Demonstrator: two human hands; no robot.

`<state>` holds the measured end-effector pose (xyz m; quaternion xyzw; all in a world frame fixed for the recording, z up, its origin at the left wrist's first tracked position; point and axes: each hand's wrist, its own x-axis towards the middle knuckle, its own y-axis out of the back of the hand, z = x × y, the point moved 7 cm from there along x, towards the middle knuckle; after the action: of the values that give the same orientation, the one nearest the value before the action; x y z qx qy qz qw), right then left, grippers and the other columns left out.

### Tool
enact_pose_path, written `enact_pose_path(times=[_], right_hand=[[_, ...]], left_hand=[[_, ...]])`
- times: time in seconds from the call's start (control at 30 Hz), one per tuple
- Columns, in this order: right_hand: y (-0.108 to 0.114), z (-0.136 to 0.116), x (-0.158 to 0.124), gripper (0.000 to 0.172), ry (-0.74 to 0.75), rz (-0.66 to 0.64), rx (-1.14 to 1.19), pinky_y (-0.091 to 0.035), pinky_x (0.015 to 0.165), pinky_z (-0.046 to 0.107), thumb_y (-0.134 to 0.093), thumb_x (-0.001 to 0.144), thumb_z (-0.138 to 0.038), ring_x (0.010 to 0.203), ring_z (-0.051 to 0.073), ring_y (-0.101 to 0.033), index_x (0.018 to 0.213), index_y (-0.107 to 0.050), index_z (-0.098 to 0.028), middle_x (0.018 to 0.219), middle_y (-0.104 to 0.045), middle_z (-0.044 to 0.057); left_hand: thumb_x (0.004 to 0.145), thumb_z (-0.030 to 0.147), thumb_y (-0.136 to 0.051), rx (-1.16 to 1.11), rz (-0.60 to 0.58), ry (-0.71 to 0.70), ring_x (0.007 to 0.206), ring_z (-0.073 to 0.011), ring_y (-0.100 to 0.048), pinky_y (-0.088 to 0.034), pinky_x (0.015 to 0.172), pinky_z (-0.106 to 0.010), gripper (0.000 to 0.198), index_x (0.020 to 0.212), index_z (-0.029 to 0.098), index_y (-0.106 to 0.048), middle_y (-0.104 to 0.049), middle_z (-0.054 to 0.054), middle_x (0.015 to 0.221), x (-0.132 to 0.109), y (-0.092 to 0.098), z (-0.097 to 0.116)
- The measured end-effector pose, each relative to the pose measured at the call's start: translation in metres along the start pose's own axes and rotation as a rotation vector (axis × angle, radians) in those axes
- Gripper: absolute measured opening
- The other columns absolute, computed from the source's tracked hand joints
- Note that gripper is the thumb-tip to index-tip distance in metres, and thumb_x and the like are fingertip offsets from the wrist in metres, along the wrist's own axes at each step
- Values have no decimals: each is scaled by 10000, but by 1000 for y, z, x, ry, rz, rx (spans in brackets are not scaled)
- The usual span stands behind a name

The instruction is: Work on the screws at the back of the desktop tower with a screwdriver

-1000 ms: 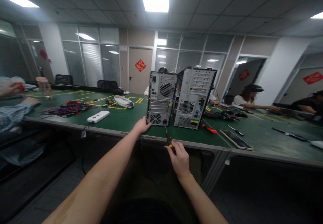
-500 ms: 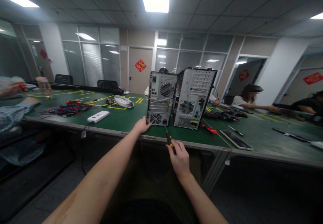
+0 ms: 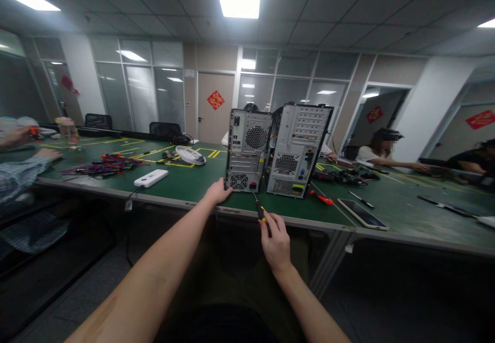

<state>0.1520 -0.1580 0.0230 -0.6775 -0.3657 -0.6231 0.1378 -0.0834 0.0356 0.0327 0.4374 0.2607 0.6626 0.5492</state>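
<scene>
Two computer cases stand upright side by side, rear panels facing me: a smaller left case and a larger right case. At the lower left edge of the smaller one is my left hand, gripping its side, with some fingers hidden behind it. My right hand is closed around the black and yellow handle of a screwdriver. The screwdriver's tip reaches the bottom edge of the smaller case, below its red switch.
On the green table lie a white device, tangled wires, a white coil, a red-handled tool and a phone. People sit at both sides; a hand rests at left.
My right hand and the screwdriver handle have shifted slightly to the right, and the handle tilts more. The left hand and both cases stay where they were.
</scene>
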Motion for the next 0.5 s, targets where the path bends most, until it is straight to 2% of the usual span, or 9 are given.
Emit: enact_pose_path(times=[0.17, 0.37, 0.5], right_hand=[[-1, 2, -3, 197, 11, -10, 19, -611, 879, 358, -560, 1005, -216, 966, 207, -695, 1143, -697, -195, 1043, -697, 105], [-4, 2, -8, 400, 106, -27, 14, -590, 989, 448, -472, 990, -104, 1134, 240, -680, 1310, -671, -235, 1226, -695, 134], [-2, 1, -4, 261, 58, -18, 11, -616, 921, 395, -556, 992, -172, 1022, 225, -708, 1201, -711, -199, 1114, -715, 129]], left_hand=[[918, 500, -593, 0, 7, -8, 1228, -307, -644, -492, 978, -353, 575, 1369, 166, -468, -669, -184, 1326, 1, -1, -1], [918, 501, -592, 3, 5, -3, 1224, -303, -647, -496, 977, -349, 574, 1369, 167, -471, -678, -177, 1312, 1, -2, -1], [916, 496, -591, -2, 4, -8, 1222, -318, -646, -498, 975, -364, 589, 1378, 153, -466, -672, -187, 1318, 1, -1, -2]])
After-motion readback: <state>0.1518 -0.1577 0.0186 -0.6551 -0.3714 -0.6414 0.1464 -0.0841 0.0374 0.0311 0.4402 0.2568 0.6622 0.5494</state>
